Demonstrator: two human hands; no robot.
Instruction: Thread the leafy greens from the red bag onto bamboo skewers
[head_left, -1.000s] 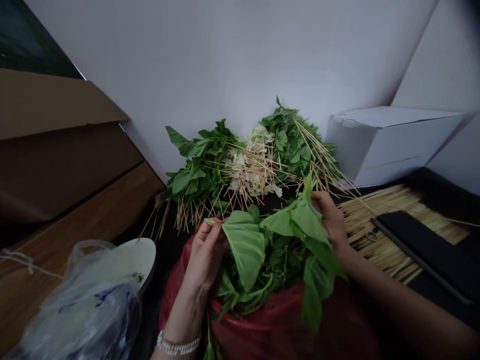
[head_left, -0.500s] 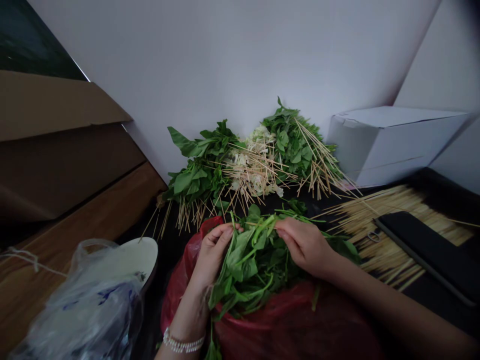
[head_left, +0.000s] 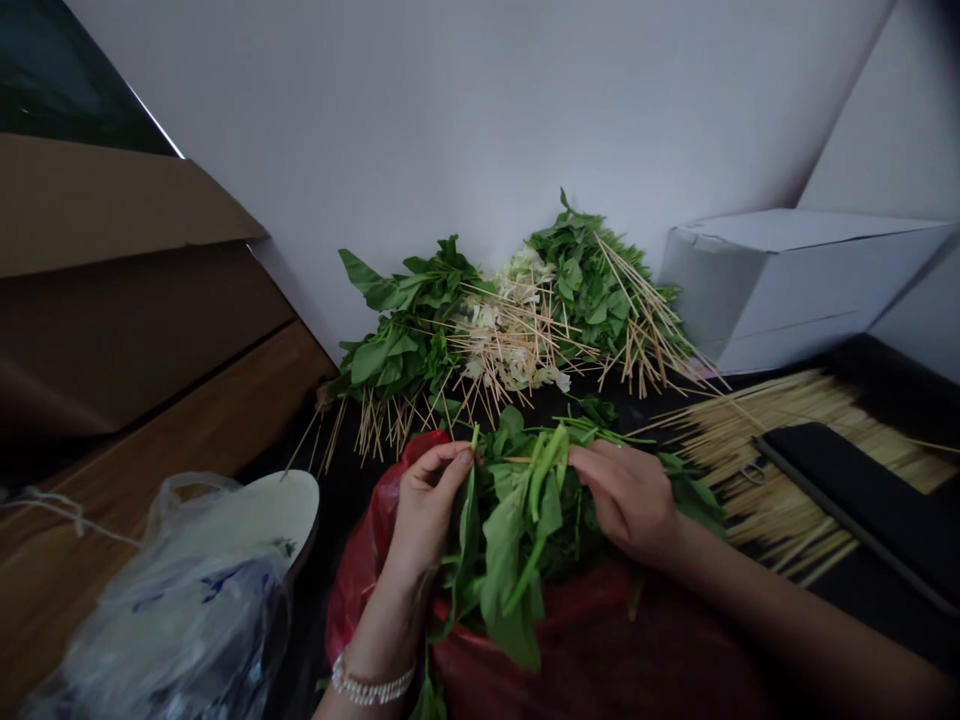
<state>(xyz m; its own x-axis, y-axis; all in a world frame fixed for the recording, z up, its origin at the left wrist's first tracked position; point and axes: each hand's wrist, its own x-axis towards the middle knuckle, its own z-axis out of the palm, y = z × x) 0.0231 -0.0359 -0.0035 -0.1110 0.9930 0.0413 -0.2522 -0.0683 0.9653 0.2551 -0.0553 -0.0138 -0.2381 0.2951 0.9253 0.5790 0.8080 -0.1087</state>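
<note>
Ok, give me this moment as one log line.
left hand: pinching stem | right hand: holding skewer, leaves on it | below: red bag | behind: leafy piles, sticks

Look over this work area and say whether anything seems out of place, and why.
A dark flat object, perhaps a phone, lies over the loose sticks at the right, an odd spot to lay it. A few leaves also hang outside the red bag, below the left hand.
</note>
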